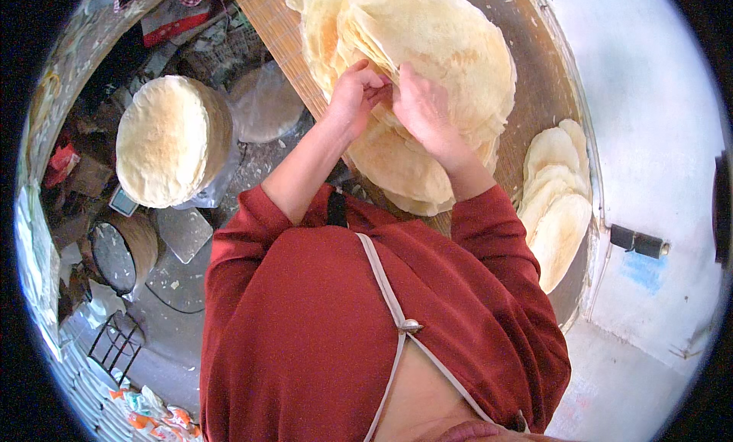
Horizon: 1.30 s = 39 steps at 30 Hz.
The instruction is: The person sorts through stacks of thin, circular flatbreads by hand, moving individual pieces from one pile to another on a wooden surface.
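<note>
A broad pile of thin round flatbreads [458, 58] lies on a woven mat [292, 47] in front of me. My left hand [358, 95] is over the near left part of the pile, its fingers bent close to the edge of a folded bunch of sheets [358, 38]. Close beside it on the right, my right hand [421, 101] has its fingertips at the edge of those same sheets. The fingers hide the point of contact, so whether either hand grips a sheet is unclear. More flatbreads [401, 167] lie beneath and nearer my body.
To the left stands a tall round stack of flatbreads [163, 141], with a round container [117, 256] below it. Overlapping flatbreads [558, 230] lie by the right rim. A pale wall [641, 127] bounds the right side. A metal rack [117, 347] is at lower left.
</note>
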Each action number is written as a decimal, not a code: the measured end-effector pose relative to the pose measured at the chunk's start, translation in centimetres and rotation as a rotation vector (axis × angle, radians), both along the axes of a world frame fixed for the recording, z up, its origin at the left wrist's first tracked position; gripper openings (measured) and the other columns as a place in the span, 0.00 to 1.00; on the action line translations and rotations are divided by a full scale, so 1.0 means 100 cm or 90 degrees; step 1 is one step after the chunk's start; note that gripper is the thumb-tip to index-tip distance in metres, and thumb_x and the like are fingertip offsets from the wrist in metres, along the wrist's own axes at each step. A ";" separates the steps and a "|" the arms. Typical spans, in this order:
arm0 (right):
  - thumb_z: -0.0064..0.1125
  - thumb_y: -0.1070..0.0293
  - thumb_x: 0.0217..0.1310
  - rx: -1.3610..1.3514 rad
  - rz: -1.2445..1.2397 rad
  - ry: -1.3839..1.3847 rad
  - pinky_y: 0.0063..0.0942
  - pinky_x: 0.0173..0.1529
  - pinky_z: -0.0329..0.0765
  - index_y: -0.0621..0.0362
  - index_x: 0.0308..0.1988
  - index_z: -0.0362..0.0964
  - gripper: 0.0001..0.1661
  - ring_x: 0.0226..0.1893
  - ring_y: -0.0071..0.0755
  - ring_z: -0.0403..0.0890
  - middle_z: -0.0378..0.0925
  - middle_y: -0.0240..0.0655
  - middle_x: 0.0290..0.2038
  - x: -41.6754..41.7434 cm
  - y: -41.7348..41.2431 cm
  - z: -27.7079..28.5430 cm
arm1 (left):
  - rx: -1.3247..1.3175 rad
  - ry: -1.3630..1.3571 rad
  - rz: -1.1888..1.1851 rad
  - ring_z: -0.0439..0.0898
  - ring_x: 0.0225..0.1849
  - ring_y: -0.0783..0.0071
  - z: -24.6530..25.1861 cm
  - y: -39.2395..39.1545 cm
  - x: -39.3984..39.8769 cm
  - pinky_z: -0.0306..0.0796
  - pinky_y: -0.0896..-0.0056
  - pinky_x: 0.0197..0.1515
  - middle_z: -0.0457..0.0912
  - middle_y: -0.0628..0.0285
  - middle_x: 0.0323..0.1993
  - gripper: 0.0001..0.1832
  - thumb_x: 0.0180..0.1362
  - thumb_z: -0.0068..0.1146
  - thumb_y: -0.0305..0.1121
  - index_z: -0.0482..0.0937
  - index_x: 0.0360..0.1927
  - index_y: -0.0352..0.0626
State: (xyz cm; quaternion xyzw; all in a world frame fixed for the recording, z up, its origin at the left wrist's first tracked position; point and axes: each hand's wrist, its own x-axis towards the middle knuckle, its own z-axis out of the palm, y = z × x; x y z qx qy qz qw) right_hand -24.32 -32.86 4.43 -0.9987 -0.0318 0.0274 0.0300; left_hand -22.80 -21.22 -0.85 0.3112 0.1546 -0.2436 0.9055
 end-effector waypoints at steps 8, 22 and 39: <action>0.52 0.61 0.59 0.051 -0.048 -0.139 0.31 0.47 0.73 0.62 0.51 0.68 0.23 0.40 0.35 0.79 0.78 0.43 0.41 0.051 -0.126 0.167 | -0.008 0.036 -0.012 0.74 0.43 0.64 -0.004 0.002 -0.010 0.69 0.69 0.46 0.74 0.52 0.43 0.36 0.44 0.48 0.20 0.54 0.60 0.30; 0.45 0.76 0.51 -0.014 0.217 -0.152 0.43 0.26 0.72 0.62 0.33 0.65 0.06 0.23 0.50 0.78 0.74 0.46 0.20 -0.002 -0.026 -0.027 | 0.225 -0.103 -0.063 0.76 0.45 0.69 -0.021 0.028 -0.009 0.69 0.71 0.50 0.74 0.56 0.47 0.26 0.48 0.46 0.22 0.66 0.55 0.27; 0.56 0.59 0.52 -0.019 0.040 -0.088 0.42 0.33 0.75 0.63 0.34 0.68 0.17 0.27 0.52 0.79 0.77 0.50 0.25 -0.011 -0.009 -0.015 | 0.054 -0.021 -0.116 0.76 0.34 0.61 0.002 0.014 0.034 0.74 0.63 0.39 0.77 0.54 0.27 0.02 0.42 0.46 0.23 0.71 0.21 0.37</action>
